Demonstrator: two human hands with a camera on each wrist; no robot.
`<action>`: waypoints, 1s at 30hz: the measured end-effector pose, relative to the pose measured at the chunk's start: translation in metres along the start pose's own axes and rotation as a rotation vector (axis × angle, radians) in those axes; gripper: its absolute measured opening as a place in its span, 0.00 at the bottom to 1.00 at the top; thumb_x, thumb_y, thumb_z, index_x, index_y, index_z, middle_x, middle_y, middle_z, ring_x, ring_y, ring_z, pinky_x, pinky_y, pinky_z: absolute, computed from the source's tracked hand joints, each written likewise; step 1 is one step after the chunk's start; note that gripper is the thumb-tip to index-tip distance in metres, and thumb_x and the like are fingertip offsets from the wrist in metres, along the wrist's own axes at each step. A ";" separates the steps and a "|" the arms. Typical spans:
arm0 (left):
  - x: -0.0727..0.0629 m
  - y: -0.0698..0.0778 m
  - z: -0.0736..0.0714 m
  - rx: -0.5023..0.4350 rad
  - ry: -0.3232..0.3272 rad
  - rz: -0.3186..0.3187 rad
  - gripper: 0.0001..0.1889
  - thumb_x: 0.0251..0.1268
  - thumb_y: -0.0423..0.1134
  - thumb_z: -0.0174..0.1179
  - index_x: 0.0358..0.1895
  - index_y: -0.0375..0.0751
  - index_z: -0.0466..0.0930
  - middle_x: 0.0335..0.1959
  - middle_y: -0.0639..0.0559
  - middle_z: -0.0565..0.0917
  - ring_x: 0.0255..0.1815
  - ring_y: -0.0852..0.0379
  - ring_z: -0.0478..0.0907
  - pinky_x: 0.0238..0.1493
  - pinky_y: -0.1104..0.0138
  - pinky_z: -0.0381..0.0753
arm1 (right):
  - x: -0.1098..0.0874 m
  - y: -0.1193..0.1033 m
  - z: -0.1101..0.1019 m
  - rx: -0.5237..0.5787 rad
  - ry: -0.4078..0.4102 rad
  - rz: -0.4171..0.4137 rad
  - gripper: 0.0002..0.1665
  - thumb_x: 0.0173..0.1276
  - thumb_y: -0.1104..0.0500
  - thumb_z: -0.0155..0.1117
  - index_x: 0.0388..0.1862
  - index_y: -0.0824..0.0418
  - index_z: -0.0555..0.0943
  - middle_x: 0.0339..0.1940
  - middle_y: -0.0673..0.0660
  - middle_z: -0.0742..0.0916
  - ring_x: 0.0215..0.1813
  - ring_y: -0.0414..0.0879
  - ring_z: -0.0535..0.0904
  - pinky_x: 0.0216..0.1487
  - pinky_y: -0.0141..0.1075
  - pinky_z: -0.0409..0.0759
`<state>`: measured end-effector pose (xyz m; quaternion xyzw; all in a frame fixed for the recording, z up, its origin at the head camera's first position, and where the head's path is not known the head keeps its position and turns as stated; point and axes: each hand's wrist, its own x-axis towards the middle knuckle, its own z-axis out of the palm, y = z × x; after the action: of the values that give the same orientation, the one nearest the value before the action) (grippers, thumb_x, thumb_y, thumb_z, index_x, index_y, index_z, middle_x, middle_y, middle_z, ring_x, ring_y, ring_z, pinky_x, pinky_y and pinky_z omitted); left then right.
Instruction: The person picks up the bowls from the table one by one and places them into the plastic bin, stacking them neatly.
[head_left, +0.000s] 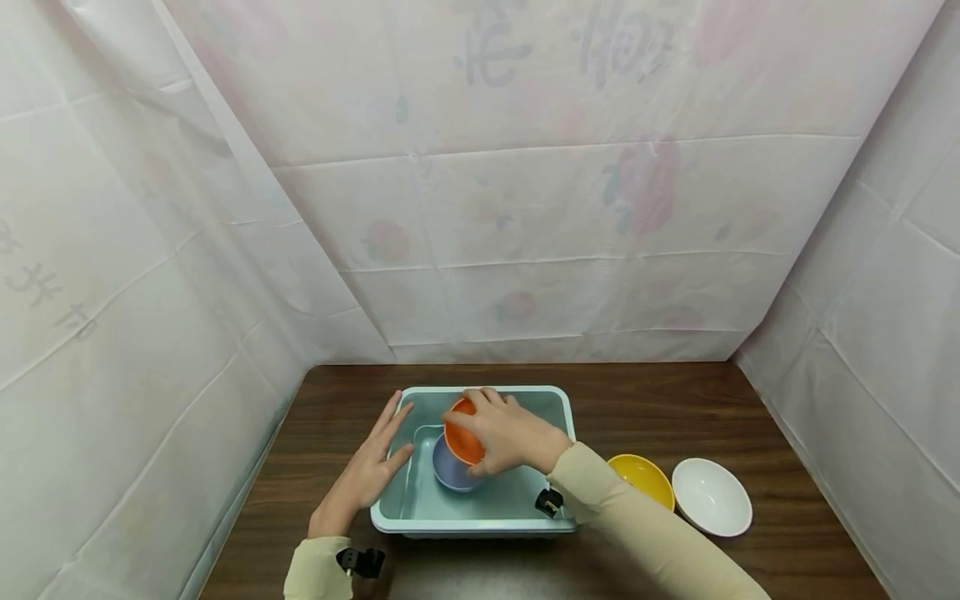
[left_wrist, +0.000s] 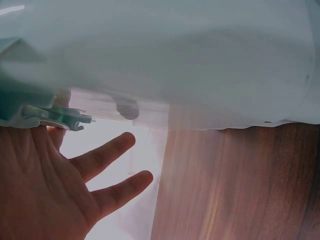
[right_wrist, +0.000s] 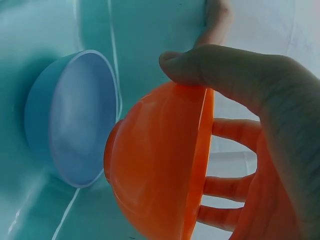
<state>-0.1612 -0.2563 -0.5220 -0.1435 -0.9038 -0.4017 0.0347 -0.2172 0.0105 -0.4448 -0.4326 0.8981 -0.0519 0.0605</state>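
My right hand (head_left: 513, 432) grips an orange bowl (right_wrist: 155, 160) by its rim, thumb on one side and fingers on the other. The orange bowl is tilted, held over a blue-purple bowl (head_left: 452, 467) that sits in a pale teal plastic basin (head_left: 525, 500). In the right wrist view, the foot of the orange bowl is close beside the rim of the blue-purple bowl; I cannot tell whether they touch. My left hand (head_left: 367, 469) is spread with straight fingers at the basin's left rim, holding nothing.
Right of the basin, a yellow bowl (head_left: 637, 473), partly hidden by the right sleeve, stands beside a white bowl (head_left: 712, 497) on the dark wooden table (head_left: 645, 400). White patterned sheets (head_left: 540, 217) enclose the table at the back and both sides.
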 end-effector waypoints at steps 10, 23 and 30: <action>0.001 0.000 -0.001 -0.011 -0.006 0.001 0.34 0.80 0.49 0.55 0.83 0.45 0.56 0.87 0.48 0.42 0.84 0.36 0.48 0.74 0.31 0.57 | 0.008 0.000 0.011 -0.012 -0.050 -0.019 0.51 0.55 0.36 0.79 0.77 0.38 0.70 0.75 0.57 0.70 0.68 0.52 0.69 0.58 0.52 0.83; 0.000 -0.001 -0.002 -0.010 -0.012 -0.022 0.35 0.80 0.50 0.55 0.83 0.48 0.56 0.87 0.51 0.41 0.85 0.36 0.48 0.73 0.30 0.57 | 0.016 -0.004 0.025 -0.054 -0.078 -0.051 0.51 0.55 0.34 0.78 0.78 0.36 0.68 0.76 0.56 0.70 0.68 0.52 0.68 0.57 0.49 0.82; 0.000 -0.001 0.000 -0.030 -0.015 -0.015 0.35 0.80 0.51 0.53 0.83 0.47 0.55 0.87 0.51 0.41 0.84 0.36 0.48 0.72 0.30 0.58 | 0.022 -0.006 0.032 -0.066 -0.103 -0.070 0.52 0.56 0.34 0.78 0.79 0.34 0.66 0.77 0.57 0.69 0.70 0.53 0.69 0.57 0.52 0.82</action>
<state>-0.1613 -0.2573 -0.5226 -0.1403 -0.8989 -0.4145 0.0229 -0.2207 -0.0115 -0.4771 -0.4675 0.8794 -0.0019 0.0906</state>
